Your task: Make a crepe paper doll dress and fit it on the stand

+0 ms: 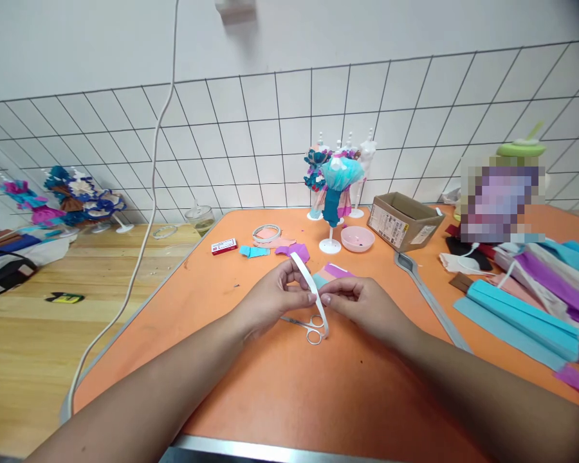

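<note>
Between my two hands hangs a narrow white strip [305,270], curving down toward the tabletop. My left hand [282,289] pinches it with thumb and fingers near its middle. Close by on the other side, my right hand [354,301] has its thumb and index finger pressed together at the strip's edge; whether they grip it I cannot tell. Small scissors [313,328] lie on the orange table just below, partly behind the strip. Beyond my hands are purple paper [296,251], a blue paper piece [255,251] and a small mannequin [336,206] in a teal paper dress.
A pink bowl [358,239] and a cardboard box [405,222] stand at the back right. Coloured paper rolls [525,315] cover the right side. At the left are a red-and-white box [224,247], a tape ring [266,233] and a hanging white cable [154,173].
</note>
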Demonstrator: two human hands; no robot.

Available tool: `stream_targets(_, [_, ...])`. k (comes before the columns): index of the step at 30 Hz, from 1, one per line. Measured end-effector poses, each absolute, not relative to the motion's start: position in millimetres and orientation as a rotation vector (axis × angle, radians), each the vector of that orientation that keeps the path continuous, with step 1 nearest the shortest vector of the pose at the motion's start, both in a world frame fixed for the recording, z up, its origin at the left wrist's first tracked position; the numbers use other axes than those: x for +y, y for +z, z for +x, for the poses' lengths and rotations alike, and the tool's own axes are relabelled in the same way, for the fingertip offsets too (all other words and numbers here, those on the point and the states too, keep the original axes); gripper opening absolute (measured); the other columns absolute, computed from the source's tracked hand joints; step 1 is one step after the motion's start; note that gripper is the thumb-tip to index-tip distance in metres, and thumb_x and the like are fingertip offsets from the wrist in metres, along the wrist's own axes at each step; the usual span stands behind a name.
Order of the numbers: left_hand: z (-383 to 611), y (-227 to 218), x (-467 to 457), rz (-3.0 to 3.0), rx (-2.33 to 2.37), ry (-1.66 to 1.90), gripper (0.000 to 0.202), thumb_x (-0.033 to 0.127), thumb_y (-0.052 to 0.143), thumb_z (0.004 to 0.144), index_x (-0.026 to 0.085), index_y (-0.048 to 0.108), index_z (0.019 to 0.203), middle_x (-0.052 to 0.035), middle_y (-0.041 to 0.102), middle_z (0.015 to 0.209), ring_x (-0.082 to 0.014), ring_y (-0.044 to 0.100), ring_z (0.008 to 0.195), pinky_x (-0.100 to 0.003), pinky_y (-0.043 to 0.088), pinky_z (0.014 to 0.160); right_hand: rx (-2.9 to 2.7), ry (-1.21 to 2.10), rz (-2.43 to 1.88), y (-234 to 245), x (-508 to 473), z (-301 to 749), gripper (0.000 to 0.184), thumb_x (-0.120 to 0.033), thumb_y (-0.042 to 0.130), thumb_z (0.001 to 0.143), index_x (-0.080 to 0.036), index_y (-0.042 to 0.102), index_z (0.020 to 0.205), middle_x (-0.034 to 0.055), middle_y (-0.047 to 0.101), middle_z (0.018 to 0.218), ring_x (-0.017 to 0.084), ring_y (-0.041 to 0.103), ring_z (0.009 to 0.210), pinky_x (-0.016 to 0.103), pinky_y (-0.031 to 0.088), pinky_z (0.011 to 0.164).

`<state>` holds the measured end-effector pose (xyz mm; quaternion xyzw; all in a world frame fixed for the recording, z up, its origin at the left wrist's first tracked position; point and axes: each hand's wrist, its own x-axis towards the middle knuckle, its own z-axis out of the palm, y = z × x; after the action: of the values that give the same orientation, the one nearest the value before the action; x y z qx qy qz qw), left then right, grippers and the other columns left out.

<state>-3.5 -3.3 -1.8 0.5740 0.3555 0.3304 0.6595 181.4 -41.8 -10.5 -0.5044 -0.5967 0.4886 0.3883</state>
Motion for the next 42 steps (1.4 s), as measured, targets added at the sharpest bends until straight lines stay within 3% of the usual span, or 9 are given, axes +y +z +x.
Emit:
stream_targets(10, [7.9,-1.6,-14.9,1.326,0.879,0.739,0.039,0.020,0.076,0.064,0.018,0.051,0.093,-0.0025,0.057,0.094,-0.0153,0.064,0.076,-0.033,0.052,0.073,-1.662,1.067,-1.420,-15.0,-42.2,178.2,0.009,-0.027,0.060,0.071,-0.019,0.059,0.069,-0.0019,0.059,0.064,0.012,0.053,0.057,0.022,0.039,0.053])
stream_targets(18, [1.8,2.5,-12.6,1.182,0.736,0.650,0.030,0.014,0.071,0.068,0.017,0.055,0.093,-0.0025,0.058,0.089,-0.0147,0.062,0.077,-0.034,0.052,0.076,-1.803,0.784,-1.439,-16.8,-38.4,182.8,0.003,-0.022,0.053,0.070,-0.020,0.055,0.068,-0.0028,0.058,0.065,0.011,0.051,0.060,0.023,0.038,0.055])
stream_targets(21, [-1.3,1.3,-6.8,1.051,0.631,0.581,0.030,0.009,0.066,0.068,0.015,0.057,0.097,-0.0047,0.060,0.091,-0.0151,0.062,0.081,-0.032,0.051,0.077,-1.651,1.029,-1.366,-19.2,-36.4,181.5,0.002,-0.022,0.050,0.073,-0.020,0.051,0.072,-0.0019,0.060,0.068,0.012,0.054,0.060,0.023,0.041,0.054])
stream_targets(26, [-4.1,-0.6,-1.6,0.959,0.576,0.565,0.029,0.005,0.062,0.069,0.013,0.059,0.097,-0.0030,0.059,0.082,-0.0093,0.059,0.070,-0.018,0.047,0.062,-1.352,1.490,-1.191,-22.2,-35.8,180.6,0.011,-0.029,0.054,0.078,-0.019,0.050,0.076,0.0014,0.063,0.074,0.014,0.061,0.068,0.024,0.046,0.056])
stream_targets(29, [-5.2,0.2,-2.3,0.961,0.560,0.599,0.029,0.007,0.064,0.070,0.014,0.059,0.099,-0.0023,0.059,0.083,-0.0084,0.058,0.068,-0.018,0.046,0.061,-1.183,1.685,-1.061,-20.8,-37.9,182.2,0.015,-0.030,0.060,0.078,-0.018,0.051,0.079,0.0022,0.064,0.079,0.015,0.063,0.077,0.024,0.048,0.063])
stream_targets(32, [-5.4,2.0,-4.2,1.009,0.567,0.601,0.033,0.009,0.068,0.072,0.016,0.059,0.102,-0.0047,0.062,0.092,-0.0130,0.062,0.078,-0.021,0.047,0.067,-1.095,1.792,-0.947,-19.4,-39.9,182.7,0.022,-0.024,0.069,0.071,-0.018,0.050,0.080,0.0013,0.064,0.081,0.014,0.062,0.078,0.025,0.049,0.069])
stream_targets(35, [-5.1,4.1,-5.5,1.018,0.541,0.585,0.034,0.010,0.069,0.072,0.016,0.059,0.103,-0.0074,0.063,0.098,-0.0146,0.063,0.082,-0.021,0.047,0.066,-1.034,1.821,-0.837,-19.8,-40.8,183.1,0.020,-0.016,0.066,0.069,-0.018,0.051,0.083,-0.0008,0.061,0.077,0.012,0.060,0.074,0.027,0.049,0.072])
stream_targets(38, [-5.5,6.0,-5.0,0.965,0.603,0.625,0.036,0.010,0.070,0.071,0.017,0.059,0.105,-0.0066,0.063,0.099,-0.0108,0.060,0.077,-0.014,0.039,0.050,-0.949,1.895,-0.770,-18.8,-40.6,186.5,0.030,-0.011,0.058,0.068,-0.021,0.051,0.096,-0.0061,0.052,0.066,0.007,0.050,0.054,0.023,0.047,0.058])
stream_targets(42, [-8.3,8.8,-2.4,0.992,0.671,0.685,0.033,0.015,0.070,0.073,0.019,0.060,0.105,-0.0040,0.060,0.092,-0.0075,0.055,0.069,-0.012,0.031,0.041,-1.079,1.936,-0.913,-11.4,-39.4,195.2,0.043,-0.012,0.059,0.069,-0.026,0.049,0.109,-0.0072,0.052,0.073,0.001,0.026,0.039,0.015,0.024,0.037])
